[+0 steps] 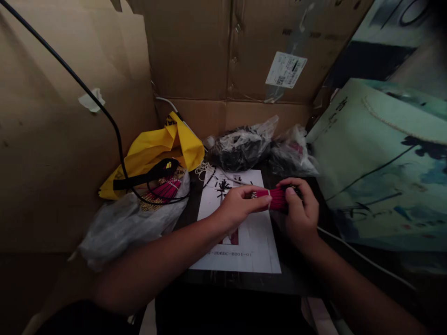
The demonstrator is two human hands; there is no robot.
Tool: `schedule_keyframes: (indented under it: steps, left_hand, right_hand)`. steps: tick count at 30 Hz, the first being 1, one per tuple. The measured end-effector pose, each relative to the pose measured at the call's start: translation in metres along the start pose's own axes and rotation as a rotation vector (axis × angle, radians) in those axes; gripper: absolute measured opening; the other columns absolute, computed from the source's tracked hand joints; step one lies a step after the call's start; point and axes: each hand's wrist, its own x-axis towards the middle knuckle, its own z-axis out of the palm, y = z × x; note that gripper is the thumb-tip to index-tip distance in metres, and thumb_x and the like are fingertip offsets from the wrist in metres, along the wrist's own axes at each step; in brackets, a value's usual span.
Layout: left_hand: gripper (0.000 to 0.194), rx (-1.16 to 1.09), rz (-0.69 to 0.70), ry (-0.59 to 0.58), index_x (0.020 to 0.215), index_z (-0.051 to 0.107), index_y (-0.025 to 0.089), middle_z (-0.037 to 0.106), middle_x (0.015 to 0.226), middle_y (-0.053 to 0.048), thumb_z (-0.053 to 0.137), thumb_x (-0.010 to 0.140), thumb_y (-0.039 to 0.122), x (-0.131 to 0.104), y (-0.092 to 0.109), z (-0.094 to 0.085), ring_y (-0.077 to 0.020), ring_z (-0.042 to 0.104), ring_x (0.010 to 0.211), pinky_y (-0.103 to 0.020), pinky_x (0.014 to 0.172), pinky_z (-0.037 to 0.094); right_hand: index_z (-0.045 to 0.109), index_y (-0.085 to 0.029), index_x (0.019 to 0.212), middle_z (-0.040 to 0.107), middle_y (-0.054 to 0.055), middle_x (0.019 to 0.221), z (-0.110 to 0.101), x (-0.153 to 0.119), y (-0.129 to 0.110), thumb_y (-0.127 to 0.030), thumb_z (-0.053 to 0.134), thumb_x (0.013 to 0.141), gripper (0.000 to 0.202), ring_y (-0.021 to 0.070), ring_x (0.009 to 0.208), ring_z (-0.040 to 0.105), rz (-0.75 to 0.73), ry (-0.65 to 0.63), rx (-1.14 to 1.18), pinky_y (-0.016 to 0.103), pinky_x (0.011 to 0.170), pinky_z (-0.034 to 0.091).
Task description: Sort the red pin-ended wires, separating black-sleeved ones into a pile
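Between my two hands is a bundle of dark red wires (277,198) with a pale band around it, held above the right side of a printed paper sheet (258,251). My left hand (240,204) pinches the bundle's left end, where pale tips show. Around its right end close the thumb and fingers of my right hand (302,209); dark ends show there. Small black pieces (223,187) lie scattered on the sheet, beside a loose heap of pale rubber bands (205,172). A second bundle of red wires (165,190) with gold-coloured tips rests on a clear plastic bag (132,223) to the left.
A yellow bag (150,144) with a black strap lies behind the left bundle. Plastic bags of black parts (240,146) stand at the back, against cardboard (188,51). A pale green paper bag (387,172) bounds the right. A black cable (117,130) hangs across the left.
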Motion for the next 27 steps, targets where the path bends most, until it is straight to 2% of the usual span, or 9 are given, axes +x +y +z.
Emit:
schedule_keyframes:
  steps: [4, 8, 12, 15, 17, 19, 21, 23, 27]
  left_hand:
    - [0.04, 0.187, 0.072, 0.05, 0.104, 0.072, 0.016, 0.072, 0.098, -0.007, 0.08, 0.072, 0.038, -0.004, -0.004, -0.002, -0.0178, 0.067, 0.087, -0.035, 0.087, 0.051]
    - [0.037, 0.319, 0.19, 0.002, 0.111, 0.069, 0.014, 0.072, 0.107, -0.011, 0.068, 0.084, 0.04, 0.0, 0.005, -0.007, -0.0214, 0.067, 0.097, -0.036, 0.09, 0.051]
    - [0.034, 0.554, 0.409, 0.142, 0.114, 0.068, 0.017, 0.071, 0.112, -0.01, 0.056, 0.092, 0.041, 0.007, 0.015, -0.026, -0.0208, 0.065, 0.103, -0.034, 0.092, 0.05]
    - [0.025, 0.821, 0.557, 0.218, 0.099, 0.071, 0.019, 0.072, 0.1, -0.006, 0.054, 0.093, 0.037, 0.011, 0.017, -0.039, -0.0191, 0.064, 0.094, -0.032, 0.085, 0.048]
    - [0.024, 0.907, 0.595, 0.207, 0.09, 0.07, 0.019, 0.07, 0.091, -0.005, 0.052, 0.093, 0.035, 0.012, 0.015, -0.043, -0.0186, 0.062, 0.089, -0.031, 0.081, 0.047]
    - [0.024, 0.945, 0.604, 0.183, 0.083, 0.067, 0.019, 0.067, 0.085, -0.004, 0.052, 0.094, 0.033, 0.011, 0.014, -0.044, -0.0181, 0.061, 0.084, -0.031, 0.078, 0.045]
    - [0.024, 0.976, 0.609, 0.175, 0.078, 0.065, 0.019, 0.064, 0.081, -0.003, 0.051, 0.093, 0.032, 0.01, 0.013, -0.043, -0.0177, 0.059, 0.081, -0.031, 0.076, 0.044]
    - [0.023, 1.014, 0.613, 0.172, 0.077, 0.063, 0.019, 0.062, 0.08, -0.002, 0.051, 0.093, 0.03, 0.009, 0.013, -0.043, -0.0176, 0.058, 0.08, -0.031, 0.075, 0.043]
    - [0.021, 1.049, 0.6, 0.164, 0.076, 0.061, 0.019, 0.061, 0.08, -0.002, 0.05, 0.093, 0.027, 0.009, 0.014, -0.042, -0.018, 0.057, 0.081, -0.031, 0.076, 0.042]
  right_hand:
    - [0.063, -0.02, 0.098, 0.063, 0.004, 0.091, 0.004, 0.003, -0.003, -0.027, 0.05, 0.092, 0.015, 0.019, 0.085, 0.06, -0.113, -0.081, -0.088, 0.033, 0.078, 0.046]
    - [0.065, -0.02, 0.093, 0.067, 0.003, 0.086, -0.015, 0.035, -0.007, -0.027, 0.052, 0.09, 0.015, 0.0187, 0.079, 0.062, -0.072, -0.134, -0.234, 0.031, 0.073, 0.047]
    - [0.066, -0.02, 0.092, 0.066, 0.005, 0.082, -0.048, 0.086, -0.009, -0.03, 0.055, 0.086, 0.016, 0.0217, 0.077, 0.061, -0.177, 0.14, -0.565, 0.035, 0.074, 0.047]
    - [0.065, -0.02, 0.1, 0.066, 0.012, 0.1, -0.058, 0.118, 0.006, -0.034, 0.054, 0.089, 0.021, 0.0287, 0.099, 0.059, -0.257, 0.259, -0.746, 0.043, 0.09, 0.043]
    - [0.063, -0.019, 0.105, 0.063, 0.014, 0.11, -0.053, 0.132, 0.028, -0.042, 0.055, 0.088, 0.029, 0.0312, 0.109, 0.055, -0.149, 0.374, -0.658, 0.046, 0.096, 0.041]
    - [0.06, -0.016, 0.107, 0.062, 0.016, 0.11, -0.043, 0.137, 0.056, -0.047, 0.055, 0.085, 0.038, 0.0315, 0.106, 0.056, 0.025, 0.472, -0.549, 0.047, 0.092, 0.043]
    - [0.061, -0.013, 0.098, 0.065, 0.014, 0.091, -0.032, 0.135, 0.082, -0.05, 0.047, 0.088, 0.04, 0.0279, 0.085, 0.061, 0.116, 0.439, -0.515, 0.043, 0.076, 0.048]
    - [0.062, -0.013, 0.094, 0.065, 0.009, 0.078, -0.021, 0.126, 0.097, -0.052, 0.05, 0.085, 0.042, 0.0238, 0.07, 0.059, 0.165, 0.364, -0.492, 0.038, 0.065, 0.048]
    - [0.066, -0.017, 0.09, 0.068, 0.006, 0.078, -0.004, 0.105, 0.098, -0.053, 0.066, 0.075, 0.04, 0.0217, 0.07, 0.061, 0.139, 0.13, -0.468, 0.034, 0.066, 0.047]
